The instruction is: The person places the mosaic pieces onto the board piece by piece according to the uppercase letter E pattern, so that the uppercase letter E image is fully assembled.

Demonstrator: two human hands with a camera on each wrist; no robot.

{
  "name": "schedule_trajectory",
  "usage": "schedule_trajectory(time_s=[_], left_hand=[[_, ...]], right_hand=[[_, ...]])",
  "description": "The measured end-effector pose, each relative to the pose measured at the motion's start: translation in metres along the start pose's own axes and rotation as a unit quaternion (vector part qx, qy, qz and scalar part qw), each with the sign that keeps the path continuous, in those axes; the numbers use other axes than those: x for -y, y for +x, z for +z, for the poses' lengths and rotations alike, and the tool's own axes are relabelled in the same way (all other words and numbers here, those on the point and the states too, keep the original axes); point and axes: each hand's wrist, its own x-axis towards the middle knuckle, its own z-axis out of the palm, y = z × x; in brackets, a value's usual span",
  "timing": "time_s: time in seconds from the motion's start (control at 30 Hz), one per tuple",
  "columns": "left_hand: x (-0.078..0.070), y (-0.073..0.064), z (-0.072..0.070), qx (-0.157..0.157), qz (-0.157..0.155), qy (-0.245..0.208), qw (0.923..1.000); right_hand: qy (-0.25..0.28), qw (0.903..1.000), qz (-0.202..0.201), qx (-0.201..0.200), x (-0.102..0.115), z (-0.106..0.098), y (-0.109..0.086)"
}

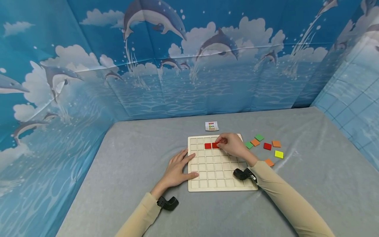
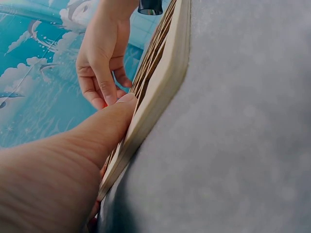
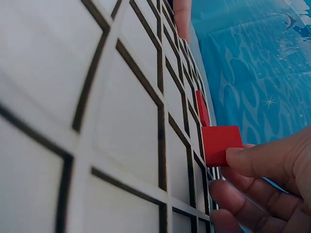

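Observation:
A pale wooden grid board (image 1: 209, 167) lies on the grey cloth. Between thumb and fingers, my right hand (image 1: 232, 144) pinches a red square tile (image 1: 215, 145) at the board's upper rows; the right wrist view shows this tile (image 3: 219, 143) tilted at the grid, its near edge by the cells. Just left of it, another red tile (image 1: 208, 145) sits in a cell. My left hand (image 1: 176, 169) rests at the board's left edge, fingers extended, with the thumb on the corner area. In the left wrist view, that thumb (image 2: 97, 128) presses over the board's rim (image 2: 163, 85).
Right of the board lie loose tiles: two green, one of them (image 1: 259, 137) farthest back, several orange (image 1: 276, 144), a red one (image 1: 267, 146) and a yellow one (image 1: 279, 154). A small card with a coloured grid pattern (image 1: 212, 126) lies behind the board. Dolphin-print curtains (image 1: 183, 89) surround the table.

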Motion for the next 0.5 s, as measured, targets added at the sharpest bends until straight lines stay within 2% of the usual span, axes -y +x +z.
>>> schedule_trajectory(time_s=[0.5], left_hand=[[-0.0011, -0.0001, -0.0019, 0.003, 0.0, -0.004, 1.0]], right_hand=[[-0.055, 0.9984, -0.011, 0.008, 0.0005, -0.0029, -0.0019]])
